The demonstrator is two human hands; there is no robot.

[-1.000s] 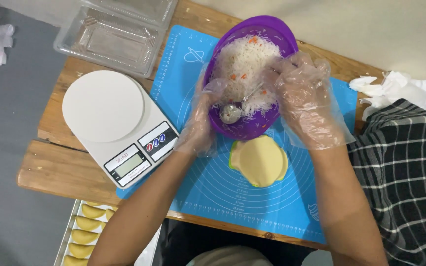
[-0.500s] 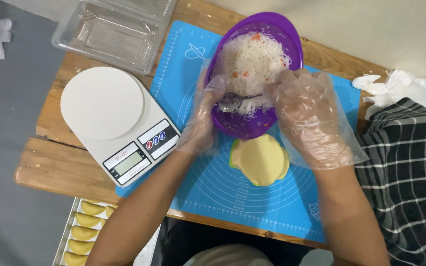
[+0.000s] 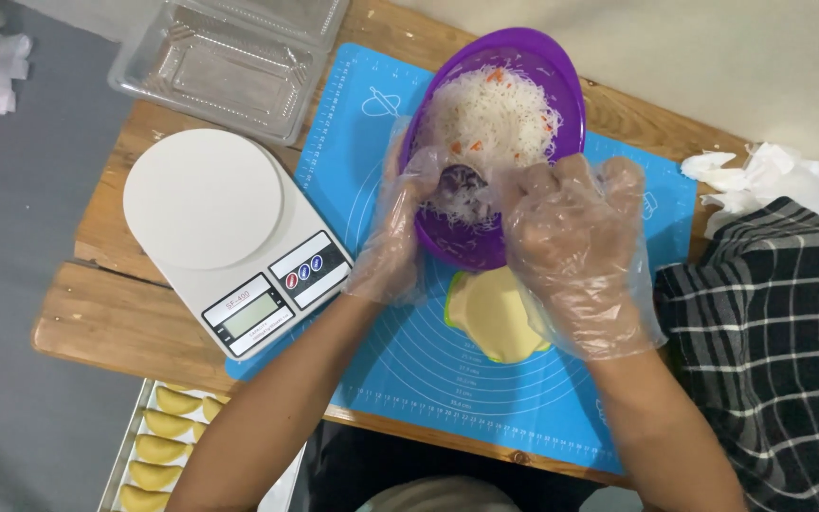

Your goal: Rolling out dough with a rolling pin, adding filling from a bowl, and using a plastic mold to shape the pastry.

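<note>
A purple bowl of white shredded filling with orange bits stands at the back of a blue silicone mat. My left hand, in a clear plastic glove, grips the bowl's near left rim. My right hand, also gloved, is closed on a dark spoon whose head lies in the filling at the near side of the bowl. Just in front of the bowl, a round yellow dough sheet rests on a green mould, partly under my right hand.
A white kitchen scale sits left of the mat on the wooden table. An open clear plastic box is behind it. A tray of folded yellow pastries lies below the table's edge. Checked cloth and crumpled white plastic are at the right.
My right hand has come down and leftward to the bowl's near rim. The spoon head has shifted a little further into the filling. My left hand keeps its hold on the bowl.
</note>
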